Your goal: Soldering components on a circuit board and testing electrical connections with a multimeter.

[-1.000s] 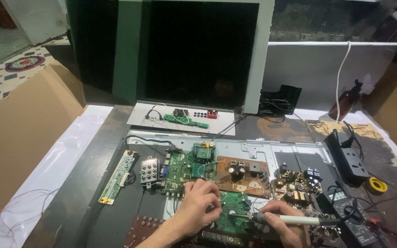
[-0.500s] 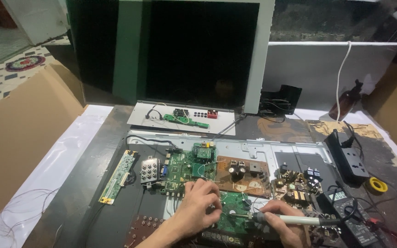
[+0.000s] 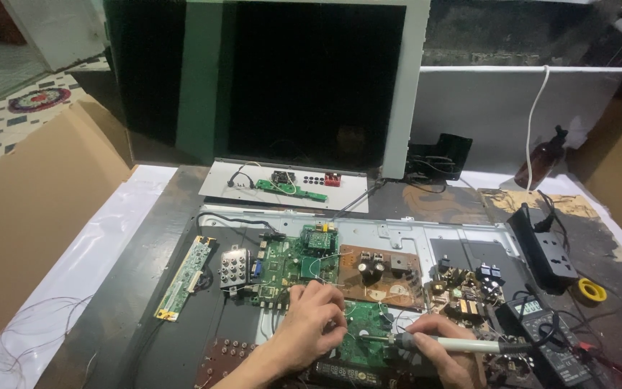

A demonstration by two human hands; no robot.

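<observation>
Head view, right hand [image 3: 444, 353] grip clamped on soldering iron [image 3: 433, 343], tip on green board [image 3: 365, 338], left hand [image 3: 314, 320] fingers pinched beside it

Green circuit board [image 3: 363, 338], yellow tape roll [image 3: 592, 290]

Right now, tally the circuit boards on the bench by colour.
Green boards: 4 (long narrow strip, large board, small board under the hands, slim one on the white panel)
Brown boards: 2 (one with capacitors, one crowded with parts)
Dark reddish board: 1 (near edge)
Total: 7
</observation>
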